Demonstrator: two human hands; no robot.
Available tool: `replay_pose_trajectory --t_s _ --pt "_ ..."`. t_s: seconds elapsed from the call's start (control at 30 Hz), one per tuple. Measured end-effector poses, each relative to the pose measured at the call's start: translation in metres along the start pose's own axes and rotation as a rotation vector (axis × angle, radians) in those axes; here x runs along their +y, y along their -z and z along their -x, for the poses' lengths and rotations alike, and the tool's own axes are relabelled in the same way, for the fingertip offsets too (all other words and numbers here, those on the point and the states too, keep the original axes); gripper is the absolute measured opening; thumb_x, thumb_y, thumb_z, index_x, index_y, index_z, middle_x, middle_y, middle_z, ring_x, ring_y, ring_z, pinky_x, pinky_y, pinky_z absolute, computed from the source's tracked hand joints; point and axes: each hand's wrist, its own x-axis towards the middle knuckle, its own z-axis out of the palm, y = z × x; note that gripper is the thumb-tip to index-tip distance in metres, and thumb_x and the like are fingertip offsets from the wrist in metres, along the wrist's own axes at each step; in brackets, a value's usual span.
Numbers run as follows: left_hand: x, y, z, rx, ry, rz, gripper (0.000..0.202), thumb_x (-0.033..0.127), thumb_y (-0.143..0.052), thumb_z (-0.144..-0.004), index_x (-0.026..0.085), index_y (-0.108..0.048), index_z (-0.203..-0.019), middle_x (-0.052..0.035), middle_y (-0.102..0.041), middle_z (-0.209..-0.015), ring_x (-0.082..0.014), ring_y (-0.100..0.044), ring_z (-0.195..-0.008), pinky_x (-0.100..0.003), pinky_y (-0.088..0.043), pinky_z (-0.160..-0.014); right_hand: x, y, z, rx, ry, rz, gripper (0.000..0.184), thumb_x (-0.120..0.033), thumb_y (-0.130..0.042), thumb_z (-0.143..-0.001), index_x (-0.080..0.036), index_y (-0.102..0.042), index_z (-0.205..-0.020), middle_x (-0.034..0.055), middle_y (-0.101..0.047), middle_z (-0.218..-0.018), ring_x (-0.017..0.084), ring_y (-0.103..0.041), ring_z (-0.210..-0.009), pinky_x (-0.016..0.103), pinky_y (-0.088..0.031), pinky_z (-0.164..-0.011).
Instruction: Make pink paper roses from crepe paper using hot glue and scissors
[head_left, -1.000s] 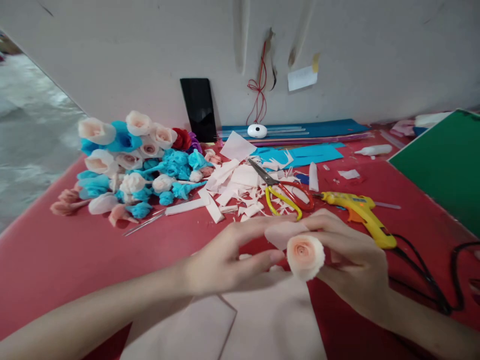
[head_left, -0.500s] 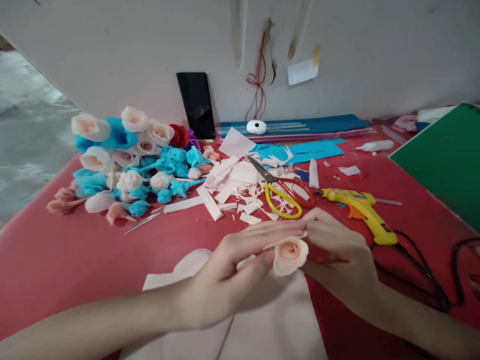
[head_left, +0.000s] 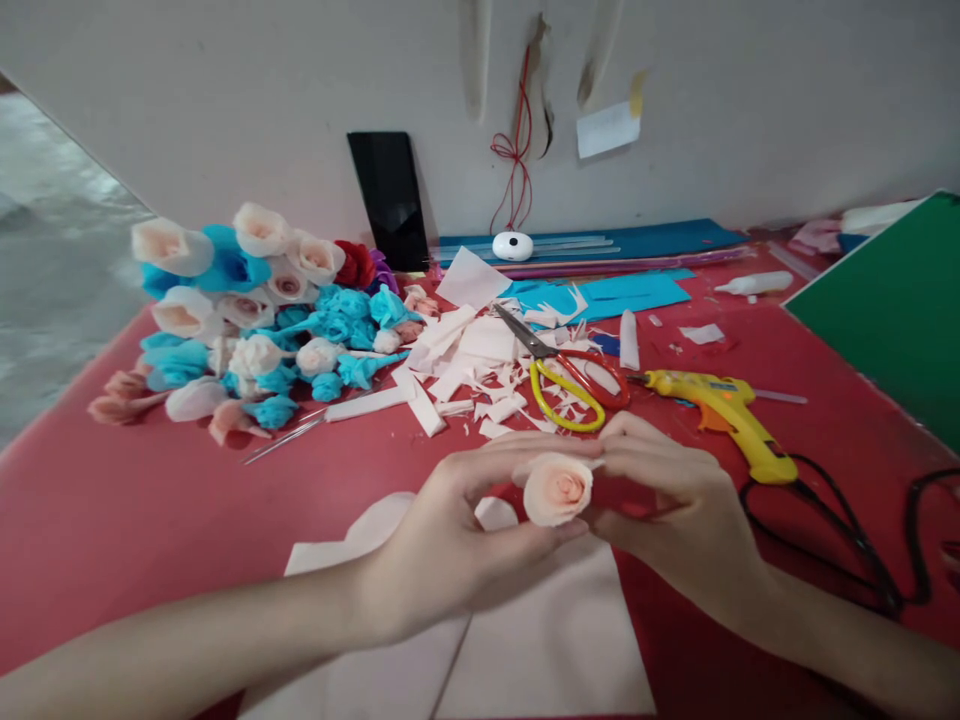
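A pale peach paper rose [head_left: 559,490] faces me between my hands, its petals wound in a spiral. My left hand [head_left: 457,530] is closed around it, the thumb below and the fingers behind the bloom. From the right, my right hand [head_left: 667,490] meets the flower with its fingers bent, their tips at the rose's right edge; the fingers behind it are partly hidden. Sheets of pale pink crepe paper [head_left: 540,640] lie under both hands. Just beyond the fingers rest scissors [head_left: 568,395] with one yellow and one red handle.
Blue, white and pink paper flowers [head_left: 255,320] are heaped at left. Paper scraps [head_left: 472,350] cover the middle. A yellow glue gun [head_left: 724,405] with a black cord lies right, near a green board [head_left: 892,320]. A phone [head_left: 388,200] leans on the wall.
The rose has turned and shifted slightly up and left between my fingers. My left thumb now sits beneath the bloom. The things on the table have stayed in place.
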Motion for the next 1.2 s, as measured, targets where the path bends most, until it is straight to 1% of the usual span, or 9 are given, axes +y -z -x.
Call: replay_pose_trajectory --t_s 0.1,0.33,0.53,0.67,0.73,0.87,1.1,1.17,1.2 --pt "0.000 0.000 -0.001 0.017 -0.015 -0.046 0.021 0.011 -0.066 -0.071 0.017 -0.070 -0.091 -0.0023 -0.068 -0.106 -0.0154 -0.060 -0.103 -0.021 -0.047 -0.090 0.001 0.000 0.001 -0.015 -0.008 -0.004 0.010 -0.020 -0.065 -0.073 -0.015 -0.064 -0.064 -0.0001 -0.060 -0.059 0.012 -0.048 -0.058 0.025 -0.039 -0.053" --pt "0.000 0.003 -0.003 0.020 0.008 -0.058 0.012 0.015 -0.062 -0.075 0.015 -0.071 -0.084 -0.0034 -0.069 -0.099 -0.0150 -0.061 -0.097 -0.021 -0.047 -0.088 0.002 0.000 0.003 -0.037 -0.045 -0.060 0.008 -0.012 -0.070 -0.065 -0.015 -0.063 -0.066 -0.0011 -0.062 -0.064 0.012 -0.051 -0.061 0.024 -0.042 -0.056" --pt "0.006 0.005 -0.003 0.033 0.068 0.023 0.010 0.014 -0.060 -0.076 0.014 -0.070 -0.079 -0.0023 -0.069 -0.094 -0.0136 -0.062 -0.094 -0.019 -0.048 -0.084 0.005 0.002 0.005 -0.055 -0.079 -0.125 0.008 -0.013 -0.069 -0.069 -0.019 -0.064 -0.068 -0.0017 -0.065 -0.071 0.012 -0.054 -0.070 0.024 -0.044 -0.064" --pt "0.008 0.003 -0.003 0.052 0.118 0.026 0.011 0.016 -0.065 -0.072 0.017 -0.070 -0.081 -0.0012 -0.068 -0.099 -0.0160 -0.061 -0.096 -0.024 -0.047 -0.089 0.005 0.002 0.003 -0.075 -0.111 -0.126 0.009 -0.016 -0.067 -0.072 -0.020 -0.064 -0.064 -0.0015 -0.064 -0.069 0.013 -0.053 -0.070 0.025 -0.043 -0.061" --pt "0.008 0.003 -0.003 0.079 0.146 -0.001 0.011 0.019 -0.069 -0.068 0.018 -0.070 -0.080 -0.0016 -0.067 -0.099 -0.0169 -0.061 -0.096 -0.025 -0.048 -0.088 0.004 0.002 0.002 -0.089 -0.129 -0.133 0.008 -0.014 -0.067 -0.071 -0.019 -0.066 -0.065 -0.0008 -0.064 -0.069 0.013 -0.052 -0.069 0.025 -0.043 -0.061" --pt "0.009 0.001 -0.004 0.102 0.202 -0.019 0.010 0.019 -0.070 -0.066 0.017 -0.070 -0.077 -0.0018 -0.067 -0.097 -0.0164 -0.062 -0.093 -0.020 -0.052 -0.076 0.003 0.003 0.003 -0.110 -0.144 -0.151 0.008 -0.010 -0.067 -0.070 -0.017 -0.066 -0.067 -0.0005 -0.064 -0.069 0.013 -0.050 -0.067 0.026 -0.042 -0.060" --pt "0.011 0.003 -0.006 0.089 0.228 -0.051 0.005 0.013 -0.066 -0.068 0.016 -0.069 -0.065 -0.0007 -0.067 -0.094 -0.0129 -0.062 -0.091 -0.015 -0.048 -0.081 0.004 0.001 0.001 -0.139 -0.148 -0.166 0.005 -0.013 -0.067 -0.070 -0.018 -0.067 -0.068 -0.0010 -0.064 -0.065 0.013 -0.049 -0.066 0.026 -0.043 -0.059" --pt "0.011 0.004 -0.005 0.050 0.211 -0.021 0.005 0.015 -0.067 -0.069 0.016 -0.069 -0.072 -0.0008 -0.067 -0.094 -0.0130 -0.061 -0.093 -0.015 -0.048 -0.081 0.004 0.002 0.002 -0.145 -0.166 -0.185 0.006 -0.015 -0.068 -0.071 -0.020 -0.068 -0.068 -0.0022 -0.064 -0.064 0.012 -0.051 -0.066 0.025 -0.043 -0.060" --pt "0.010 0.005 -0.004 0.015 0.201 0.009 0.015 0.016 -0.068 -0.069 0.018 -0.068 -0.084 -0.0004 -0.066 -0.096 -0.0133 -0.061 -0.093 -0.016 -0.049 -0.080 0.004 0.003 0.002 -0.145 -0.181 -0.203 0.005 -0.018 -0.069 -0.071 -0.021 -0.068 -0.068 -0.0026 -0.064 -0.064 0.012 -0.052 -0.067 0.025 -0.043 -0.060"
